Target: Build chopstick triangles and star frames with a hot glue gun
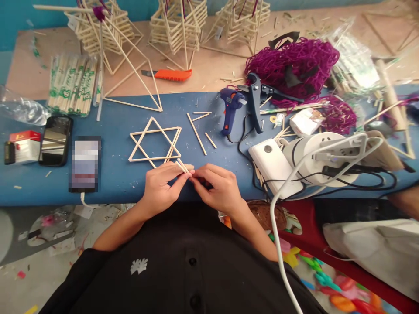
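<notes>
At the table's front edge, my left hand [162, 185] pinches thin wooden sticks [181, 166], their near ends between thumb and fingers. My right hand [218, 185] is closed beside it, fingertips meeting the left ones; what they grip is too small to make out. Just beyond my left hand lies a six-pointed star of wooden sticks [139, 130], its near point partly hidden by that hand. Loose stick pieces [197, 134] lie to the star's right. Farther right, a blue glue gun [229, 109] rests beside dark cutting pliers [255, 102].
Stick frames [178, 30] stand along the back, near an orange utility knife [173, 75]. Purple yarn [294, 65] is piled at back right. A white power bank [275, 168] and cable-covered power strip [321, 152] sit right; phones [56, 140] lie left. Another person's arm [406, 200] shows far right.
</notes>
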A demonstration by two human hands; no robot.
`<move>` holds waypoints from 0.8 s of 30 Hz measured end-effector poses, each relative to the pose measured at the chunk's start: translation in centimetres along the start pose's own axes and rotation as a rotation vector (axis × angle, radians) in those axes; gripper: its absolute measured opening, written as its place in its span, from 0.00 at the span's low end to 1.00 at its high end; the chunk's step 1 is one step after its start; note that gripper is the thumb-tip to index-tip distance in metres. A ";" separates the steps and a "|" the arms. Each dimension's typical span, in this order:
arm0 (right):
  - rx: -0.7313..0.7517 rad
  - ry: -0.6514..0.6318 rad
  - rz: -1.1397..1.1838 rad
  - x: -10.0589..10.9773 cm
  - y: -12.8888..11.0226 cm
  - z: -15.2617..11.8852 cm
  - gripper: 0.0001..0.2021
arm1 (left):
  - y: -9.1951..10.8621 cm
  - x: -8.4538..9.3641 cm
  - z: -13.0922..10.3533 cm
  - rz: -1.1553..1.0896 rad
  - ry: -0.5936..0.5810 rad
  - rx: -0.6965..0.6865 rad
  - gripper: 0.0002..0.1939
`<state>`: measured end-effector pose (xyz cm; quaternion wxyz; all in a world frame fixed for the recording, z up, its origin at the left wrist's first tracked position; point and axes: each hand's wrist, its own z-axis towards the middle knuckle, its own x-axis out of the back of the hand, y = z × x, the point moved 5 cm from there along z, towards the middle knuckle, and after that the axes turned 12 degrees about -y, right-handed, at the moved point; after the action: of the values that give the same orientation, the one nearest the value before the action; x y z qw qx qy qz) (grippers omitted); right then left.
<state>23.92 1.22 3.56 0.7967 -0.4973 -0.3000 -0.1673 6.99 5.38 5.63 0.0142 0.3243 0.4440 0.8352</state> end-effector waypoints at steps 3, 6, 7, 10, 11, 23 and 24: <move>-0.105 -0.022 -0.020 0.6 1.1 0.4 0.05 | 0.0 0.3 -0.2 0.039 0.030 0.015 0.07; -0.358 0.065 -0.254 1.4 2.8 1.7 0.09 | 0.1 0.3 -0.2 0.104 0.054 0.021 0.09; -0.440 0.057 -0.334 1.4 3.3 2.3 0.10 | 0.1 0.1 -0.2 0.117 0.046 0.016 0.09; -0.612 -0.082 -0.478 0.7 4.2 3.9 0.11 | 0.1 -0.6 -0.1 0.123 0.026 -0.003 0.09; -0.654 -0.120 -0.511 0.5 4.3 4.2 0.11 | 0.2 -0.7 -0.1 0.122 0.028 -0.002 0.09; -0.461 0.160 0.234 2.9 2.5 1.2 0.02 | -2.5 -0.4 0.1 -0.715 0.069 0.547 0.20; -0.407 0.201 0.330 2.9 2.0 0.9 0.02 | -2.6 -0.6 0.2 -0.754 0.063 0.559 0.22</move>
<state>27.00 3.02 4.32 0.7225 -0.6702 -0.0948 -0.1408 6.87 6.89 3.41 0.2151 0.1062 0.7390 0.6295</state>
